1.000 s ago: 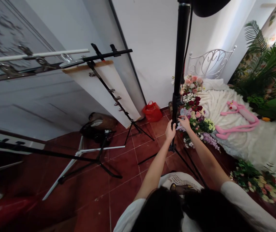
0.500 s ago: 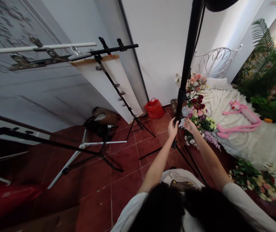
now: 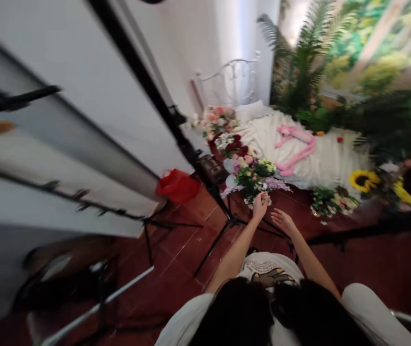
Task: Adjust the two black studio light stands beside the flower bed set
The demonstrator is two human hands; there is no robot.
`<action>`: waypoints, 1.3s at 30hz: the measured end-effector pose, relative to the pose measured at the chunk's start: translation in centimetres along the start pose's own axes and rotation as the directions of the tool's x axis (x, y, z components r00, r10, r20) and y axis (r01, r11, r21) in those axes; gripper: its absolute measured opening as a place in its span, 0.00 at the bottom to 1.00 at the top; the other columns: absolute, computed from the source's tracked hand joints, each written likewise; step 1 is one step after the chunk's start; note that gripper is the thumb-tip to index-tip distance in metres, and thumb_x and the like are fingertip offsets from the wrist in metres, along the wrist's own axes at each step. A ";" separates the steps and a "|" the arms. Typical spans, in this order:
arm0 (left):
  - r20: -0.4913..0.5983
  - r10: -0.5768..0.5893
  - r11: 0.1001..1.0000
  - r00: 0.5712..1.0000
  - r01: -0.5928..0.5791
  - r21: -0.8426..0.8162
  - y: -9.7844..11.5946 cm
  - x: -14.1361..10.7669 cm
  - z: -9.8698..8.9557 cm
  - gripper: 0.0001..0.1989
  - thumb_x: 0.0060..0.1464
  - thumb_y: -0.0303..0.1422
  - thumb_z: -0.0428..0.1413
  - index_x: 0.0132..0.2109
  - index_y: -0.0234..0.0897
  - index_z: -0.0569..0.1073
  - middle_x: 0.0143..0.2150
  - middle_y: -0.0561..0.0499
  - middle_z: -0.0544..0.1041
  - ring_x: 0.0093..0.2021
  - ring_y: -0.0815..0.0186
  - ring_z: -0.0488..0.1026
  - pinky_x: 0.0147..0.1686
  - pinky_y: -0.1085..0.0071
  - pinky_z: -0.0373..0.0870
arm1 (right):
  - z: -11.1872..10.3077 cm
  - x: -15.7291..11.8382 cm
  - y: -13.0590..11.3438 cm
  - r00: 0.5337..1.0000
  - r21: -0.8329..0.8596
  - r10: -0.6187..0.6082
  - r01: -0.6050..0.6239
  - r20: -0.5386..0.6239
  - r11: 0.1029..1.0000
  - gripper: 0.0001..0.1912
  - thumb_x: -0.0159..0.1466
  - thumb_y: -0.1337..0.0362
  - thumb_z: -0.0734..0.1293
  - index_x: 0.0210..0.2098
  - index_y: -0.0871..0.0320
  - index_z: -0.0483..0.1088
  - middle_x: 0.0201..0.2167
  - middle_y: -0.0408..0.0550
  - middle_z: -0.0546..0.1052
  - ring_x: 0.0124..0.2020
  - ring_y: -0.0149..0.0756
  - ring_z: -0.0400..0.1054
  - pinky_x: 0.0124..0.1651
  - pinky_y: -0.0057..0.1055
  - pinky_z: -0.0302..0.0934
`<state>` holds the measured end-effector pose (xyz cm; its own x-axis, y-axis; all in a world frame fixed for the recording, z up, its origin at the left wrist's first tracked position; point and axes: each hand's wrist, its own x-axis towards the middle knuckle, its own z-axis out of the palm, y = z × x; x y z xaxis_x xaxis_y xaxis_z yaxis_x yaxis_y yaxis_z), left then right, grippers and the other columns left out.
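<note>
My left hand (image 3: pixel 260 205) is raised in front of the flower arrangement (image 3: pixel 250 166), its fingers loosely apart and nothing clearly in them. Close by on the right, my right hand (image 3: pixel 283 221) has its fingers stretched out and holds nothing. Both hands are apart from the black light stand (image 3: pixel 180 127), which stands to their left with its pole slanting across the view. Its tripod legs (image 3: pixel 210 250) spread over the tiled floor below my hands. Whether my left fingers touch the white blossoms behind them, I cannot tell.
A bed with a cream blanket (image 3: pixel 259 139) holds a pink plush toy (image 3: pixel 299 139). A red bag (image 3: pixel 178 186) sits against the wall. Left are a clipped white backdrop (image 3: pixel 64 178) and a white pole (image 3: pixel 100 307). A dark bar (image 3: pixel 367 233) crosses at right.
My left hand has let go of the light stand's pole, and both hands are now right of it. The view has swung right, showing more of the bed, plants and painted backdrop.
</note>
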<state>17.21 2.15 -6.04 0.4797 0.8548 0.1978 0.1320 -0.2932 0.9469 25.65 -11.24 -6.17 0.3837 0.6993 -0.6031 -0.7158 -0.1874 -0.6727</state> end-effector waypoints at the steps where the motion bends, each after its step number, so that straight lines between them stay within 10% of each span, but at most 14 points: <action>1: 0.092 0.037 0.999 0.995 -0.035 -0.022 1.0 0.1 2.1 0.19 0.57 0.44 0.50 0.50 0.37 0.68 0.45 0.44 0.74 0.47 0.64 0.72 0.50 0.64 0.67 | -1.7 -1.1 0.4 0.998 0.047 -0.007 0.010 -0.060 0.999 0.11 0.63 0.64 0.61 0.43 0.57 0.69 0.34 0.49 0.79 0.33 0.32 0.75 0.42 0.30 0.69; 7: 0.570 0.257 0.958 0.781 -0.130 -0.255 7.2 -4.7 13.7 0.18 0.57 0.44 0.50 0.49 0.38 0.69 0.46 0.45 0.75 0.47 0.65 0.72 0.52 0.64 0.66 | -10.7 -8.9 3.4 0.925 0.360 -0.087 0.230 -0.371 0.904 0.12 0.66 0.62 0.57 0.43 0.56 0.68 0.39 0.49 0.78 0.37 0.30 0.75 0.44 0.28 0.67; 13: 0.780 0.309 0.940 0.544 -0.052 -0.337 11.5 -11.5 20.2 0.20 0.59 0.45 0.47 0.52 0.38 0.67 0.51 0.45 0.73 0.51 0.65 0.70 0.54 0.65 0.64 | -14.0 -15.9 4.1 0.850 0.496 -0.124 0.411 -0.513 0.765 0.19 0.69 0.55 0.51 0.43 0.57 0.69 0.41 0.51 0.78 0.36 0.29 0.74 0.43 0.28 0.67; 21: 0.802 0.285 0.957 0.525 -0.105 -0.271 11.8 -12.9 21.5 0.20 0.60 0.44 0.44 0.51 0.37 0.67 0.47 0.44 0.75 0.46 0.64 0.72 0.49 0.66 0.67 | -13.4 -19.2 0.8 0.837 0.512 -0.205 0.484 -0.507 0.709 0.17 0.67 0.54 0.58 0.38 0.59 0.71 0.33 0.50 0.79 0.30 0.29 0.75 0.34 0.23 0.70; 27: 0.795 0.279 0.958 0.538 -0.097 -0.271 11.6 -13.0 21.4 0.19 0.60 0.43 0.45 0.53 0.38 0.67 0.45 0.46 0.76 0.43 0.64 0.74 0.46 0.66 0.69 | -13.8 -18.7 -1.2 0.737 0.375 -0.239 0.561 -0.632 0.738 0.03 0.60 0.66 0.67 0.31 0.59 0.70 0.27 0.48 0.79 0.31 0.32 0.75 0.38 0.25 0.72; 33: 0.801 0.279 0.959 0.530 -0.106 -0.264 11.4 -12.9 21.3 0.19 0.60 0.41 0.46 0.53 0.37 0.67 0.44 0.46 0.76 0.45 0.64 0.74 0.47 0.67 0.69 | -13.5 -19.6 -0.9 0.352 -0.403 -0.576 0.454 -0.737 0.794 0.09 0.48 0.65 0.73 0.23 0.56 0.68 0.24 0.42 0.77 0.33 0.37 0.74 0.42 0.32 0.70; 39: 0.794 0.292 0.955 0.534 -0.113 -0.276 11.6 -13.1 21.3 0.19 0.59 0.41 0.47 0.53 0.38 0.67 0.47 0.45 0.76 0.47 0.63 0.73 0.50 0.65 0.67 | -11.8 -22.4 -7.1 0.195 -0.562 -0.773 0.583 -0.603 0.586 0.21 0.47 0.60 0.75 0.40 0.56 0.71 0.38 0.49 0.78 0.42 0.39 0.73 0.51 0.38 0.66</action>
<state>30.94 -21.54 -3.08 0.9830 0.0306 0.1812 -0.1674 -0.2581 0.9515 29.03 -33.66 7.05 0.9804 -0.1348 0.1439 0.1326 -0.0898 -0.9871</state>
